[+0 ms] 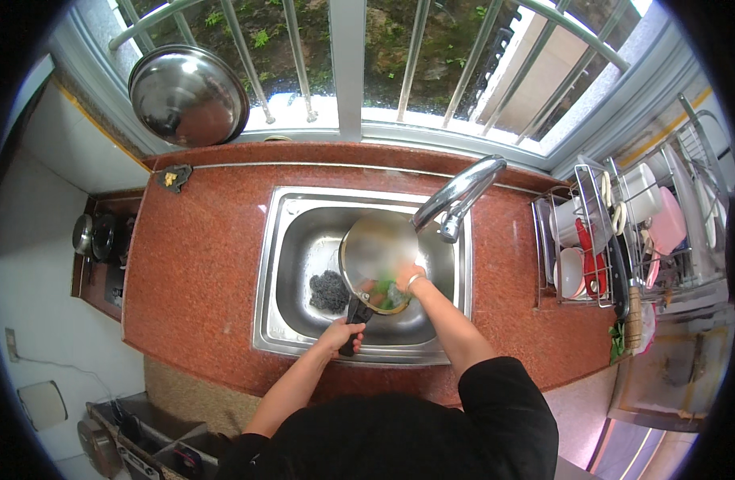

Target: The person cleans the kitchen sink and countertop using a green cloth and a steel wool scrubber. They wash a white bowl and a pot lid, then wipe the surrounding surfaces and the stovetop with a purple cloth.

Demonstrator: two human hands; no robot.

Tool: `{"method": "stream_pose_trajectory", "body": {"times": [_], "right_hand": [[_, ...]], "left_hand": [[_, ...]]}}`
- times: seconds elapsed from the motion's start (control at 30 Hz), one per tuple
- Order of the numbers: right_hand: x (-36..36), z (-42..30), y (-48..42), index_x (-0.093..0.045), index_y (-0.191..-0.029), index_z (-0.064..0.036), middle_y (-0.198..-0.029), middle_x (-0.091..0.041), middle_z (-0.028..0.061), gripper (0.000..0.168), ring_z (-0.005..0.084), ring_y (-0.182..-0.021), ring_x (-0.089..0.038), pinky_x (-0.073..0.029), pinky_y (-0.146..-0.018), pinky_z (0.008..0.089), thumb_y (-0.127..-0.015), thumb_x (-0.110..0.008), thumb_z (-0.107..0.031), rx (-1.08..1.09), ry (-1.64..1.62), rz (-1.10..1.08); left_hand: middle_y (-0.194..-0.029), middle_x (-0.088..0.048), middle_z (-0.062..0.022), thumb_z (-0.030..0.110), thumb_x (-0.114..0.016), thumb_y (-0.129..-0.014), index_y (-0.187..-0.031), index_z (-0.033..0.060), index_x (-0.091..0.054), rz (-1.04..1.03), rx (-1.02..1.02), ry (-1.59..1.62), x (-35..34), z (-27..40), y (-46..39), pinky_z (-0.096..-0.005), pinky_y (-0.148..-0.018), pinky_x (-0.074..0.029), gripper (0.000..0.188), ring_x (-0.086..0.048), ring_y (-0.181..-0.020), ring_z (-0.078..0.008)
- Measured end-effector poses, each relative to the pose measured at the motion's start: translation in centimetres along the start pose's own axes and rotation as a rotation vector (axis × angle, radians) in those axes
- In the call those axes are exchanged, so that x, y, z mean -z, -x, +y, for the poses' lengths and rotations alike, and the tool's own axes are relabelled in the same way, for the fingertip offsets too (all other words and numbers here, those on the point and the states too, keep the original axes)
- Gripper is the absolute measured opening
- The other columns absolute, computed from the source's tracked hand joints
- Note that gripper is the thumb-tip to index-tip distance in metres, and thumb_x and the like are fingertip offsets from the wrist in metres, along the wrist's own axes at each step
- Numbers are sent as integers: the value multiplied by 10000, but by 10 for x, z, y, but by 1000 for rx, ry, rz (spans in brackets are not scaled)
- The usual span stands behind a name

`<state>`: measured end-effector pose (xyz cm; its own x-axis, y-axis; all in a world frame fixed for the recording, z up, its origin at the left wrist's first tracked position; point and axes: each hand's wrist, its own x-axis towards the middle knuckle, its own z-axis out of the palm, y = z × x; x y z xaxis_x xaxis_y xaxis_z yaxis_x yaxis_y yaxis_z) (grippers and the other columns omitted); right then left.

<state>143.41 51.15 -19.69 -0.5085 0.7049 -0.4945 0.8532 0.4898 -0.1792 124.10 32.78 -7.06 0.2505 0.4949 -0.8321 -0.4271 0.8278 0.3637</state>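
My left hand (342,335) grips the black handle of a pan (342,255), which is tilted over the stainless steel sink (291,237). My right hand (410,281) reaches to the pan's right inner side, its fingers partly lost in a pale blur. Something green (384,288) shows in the pan beside those fingers, too blurred to name. Whether the right hand holds anything is unclear. Left of the pan, a dark grey scouring pad (330,291) lies on the sink floor. The chrome faucet (457,192) arches over the sink's right rear, its spout close to the pan's rim.
The red stone countertop (193,258) surrounds the sink. A large metal lid (187,96) leans against the barred window at back left. On the right stands a wire dish rack (574,240) with bowls, cups and a knife (619,273). Pots (100,234) sit far left.
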Motion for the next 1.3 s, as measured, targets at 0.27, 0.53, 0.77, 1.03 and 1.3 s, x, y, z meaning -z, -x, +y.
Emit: {"method": "stream_pose_trajectory", "body": {"times": [0.27,0.53,0.77,1.03,1.3], "right_hand": [[65,-57,60,-602,-1025,-115,-1046,-607,200,342,346,-996,-573,-454,-848,431,-701,-511,-54,452,-529,-22],[88,-97,29,-566,-942,-128,-875,-599,57,282,260,-973,-530,-391,-777,384,-698,-514,4,530,-378,431],[52,-28,-47,-568,-995,-165,-998,-643,58,231,228,-1095,-508,-390,-842,427,-777,-528,-100,140,-147,325],[21,-3,31,-623,-1027,-128,-1021,-654,132,277,369,-1026,-586,-466,-864,477,-789,-487,-167,-130,-70,56],[39,-22,54,-623,-1037,-93,-992,-635,190,317,340,-981,-592,-460,-861,403,-734,-537,-128,253,-614,80]], "left_hand": [[-673,-483,-43,110,-571,-893,-899,99,-393,-143,118,59,10,8,-4,-280,-434,-405,179,-449,-512,-114],[-668,-477,-35,135,-563,-906,-898,101,-393,-135,169,70,11,12,0,-243,-443,-398,174,-435,-514,-101],[-669,-478,-36,130,-571,-900,-926,80,-410,-131,162,89,8,8,-5,-259,-437,-404,171,-439,-513,-101],[-704,-514,-45,126,-621,-868,-914,58,-453,-102,143,92,12,8,-7,-259,-450,-432,187,-471,-519,-104],[-696,-460,-9,166,-571,-909,-1002,19,-473,-230,278,225,15,13,-4,-209,-455,-402,200,-431,-537,-73]]}}
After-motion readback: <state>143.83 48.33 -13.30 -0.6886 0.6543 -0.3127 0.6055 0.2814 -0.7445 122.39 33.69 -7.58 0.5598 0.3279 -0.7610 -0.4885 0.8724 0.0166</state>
